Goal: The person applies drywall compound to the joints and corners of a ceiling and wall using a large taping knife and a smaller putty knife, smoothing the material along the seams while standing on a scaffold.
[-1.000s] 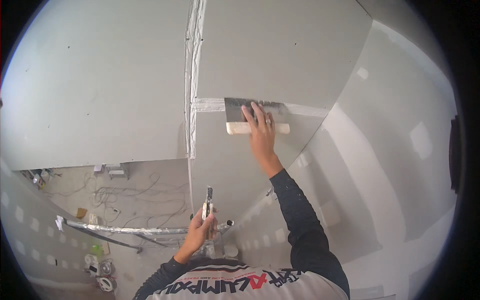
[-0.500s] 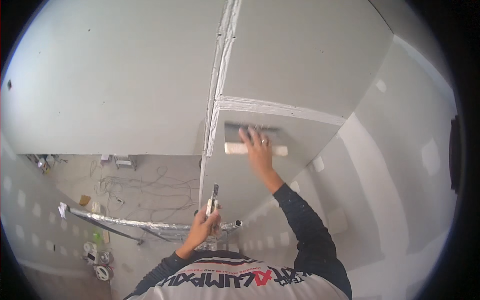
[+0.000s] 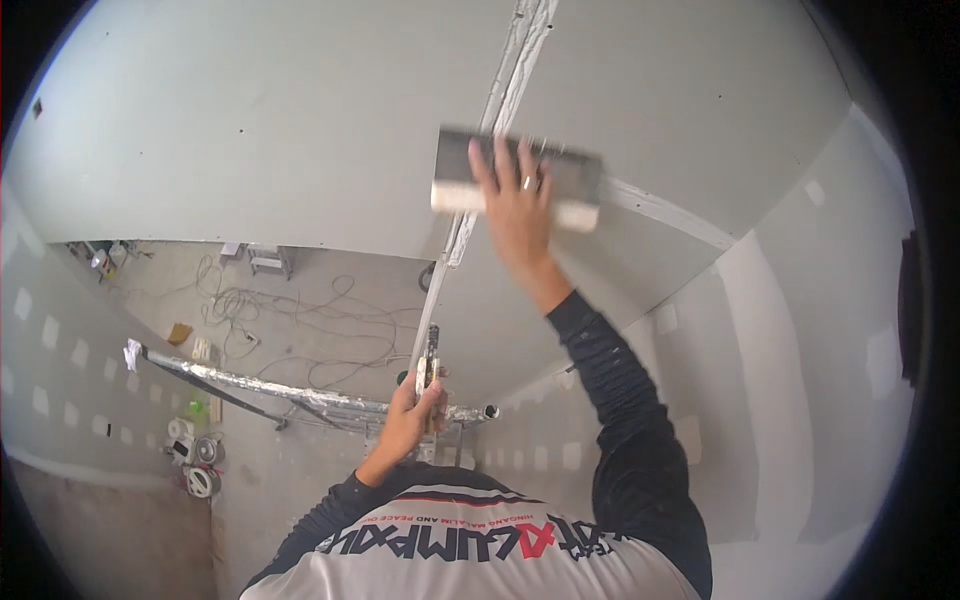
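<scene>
My right hand [image 3: 520, 205] reaches up to the grey plasterboard [image 3: 330, 150] and grips a wide taping knife [image 3: 572, 178]. Its pale handle runs under my palm, and my fingers are spread along the dark steel blade. The blade lies over the spot where a long joint [image 3: 522, 75] smeared with white compound meets a side joint [image 3: 670, 212]. Lower down, clear of the board, my left hand [image 3: 408, 425] is closed around a narrow, compound-smeared hand tool [image 3: 431, 362] with a dark tip. Its exact kind is hard to make out from this angle.
Below my left hand runs a compound-spattered metal rail [image 3: 290, 388]. Tangled cables [image 3: 250, 305] and a small step stool [image 3: 268, 260] are on the floor far below. At right stands a wall [image 3: 690, 330] with patched joints; white appliances [image 3: 195, 460] sit at lower left.
My right hand has moved the taping knife up and slightly left, from the lower board onto the joint crossing. My left hand keeps its tool, and the view has shifted a little.
</scene>
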Available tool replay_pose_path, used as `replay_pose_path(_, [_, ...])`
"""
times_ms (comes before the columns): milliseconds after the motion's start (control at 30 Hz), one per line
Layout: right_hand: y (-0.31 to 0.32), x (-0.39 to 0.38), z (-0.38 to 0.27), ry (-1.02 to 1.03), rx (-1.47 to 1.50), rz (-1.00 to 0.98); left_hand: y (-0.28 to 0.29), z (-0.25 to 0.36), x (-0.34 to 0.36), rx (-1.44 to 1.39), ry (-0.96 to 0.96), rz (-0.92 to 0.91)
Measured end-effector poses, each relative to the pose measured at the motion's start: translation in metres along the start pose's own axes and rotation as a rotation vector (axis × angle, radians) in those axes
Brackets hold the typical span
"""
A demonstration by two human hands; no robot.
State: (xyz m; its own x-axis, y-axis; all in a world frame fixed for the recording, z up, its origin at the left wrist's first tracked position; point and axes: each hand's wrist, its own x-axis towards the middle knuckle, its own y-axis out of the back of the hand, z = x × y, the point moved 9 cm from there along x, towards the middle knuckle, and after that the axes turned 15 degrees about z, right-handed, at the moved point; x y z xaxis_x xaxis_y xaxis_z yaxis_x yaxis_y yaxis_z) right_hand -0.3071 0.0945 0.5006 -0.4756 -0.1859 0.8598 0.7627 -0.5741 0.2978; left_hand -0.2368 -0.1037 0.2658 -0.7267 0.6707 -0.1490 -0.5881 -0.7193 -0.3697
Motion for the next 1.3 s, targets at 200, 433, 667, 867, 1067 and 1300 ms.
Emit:
replay_pose_path(200, [-0.038,-0.149,-0.051,0.111,0.010,-0.256,0.023,-0.004,-0.009,-0.012,0.008,0.120])
replay_pose_path(433, [-0.004,-0.109,-0.039,-0.118,0.423,-0.252,0.030,0.033,-0.002,0.075,-0.210,0.138])
replay_pose_path(667, [0.111,0.141,0.082,-0.221,0.203,0.182,0.011,0.110,0.018,0.130,-0.458,0.103])
replay_pose_path(867, [0.153,0.320,0.163,0.035,-0.099,0.574,0.001,0.138,0.014,0.044,-0.490,0.101])
replay_pose_path(1067, [0.122,0.294,0.154,0.198,-0.066,0.471,-0.011,0.079,0.008,0.011,-0.300,-0.023])
replay_pose_path(1300, [0.161,0.347,0.171,0.232,0.101,0.228,-0.022,0.051,0.009,-0.048,-0.207,-0.114])
